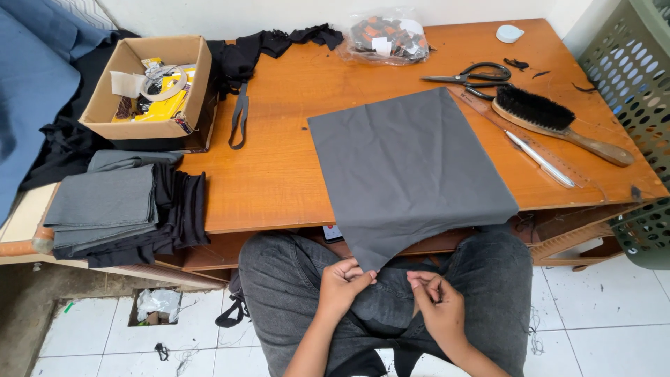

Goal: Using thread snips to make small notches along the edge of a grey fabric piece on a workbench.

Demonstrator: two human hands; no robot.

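Grey fabric piece (408, 167) lies flat on the wooden table (279, 160), its lower corner hanging over the front edge into the lap. Left hand (342, 283) pinches that hanging corner between thumb and curled fingers. Right hand (436, 304) sits just beside it over the thigh, fingertips pressed together; possibly on a thread or pin, too small to tell. Scissors (474, 75), brush (551, 119) and pen (541, 160) lie right of the fabric; folded cloth stack (118, 209) lies left.
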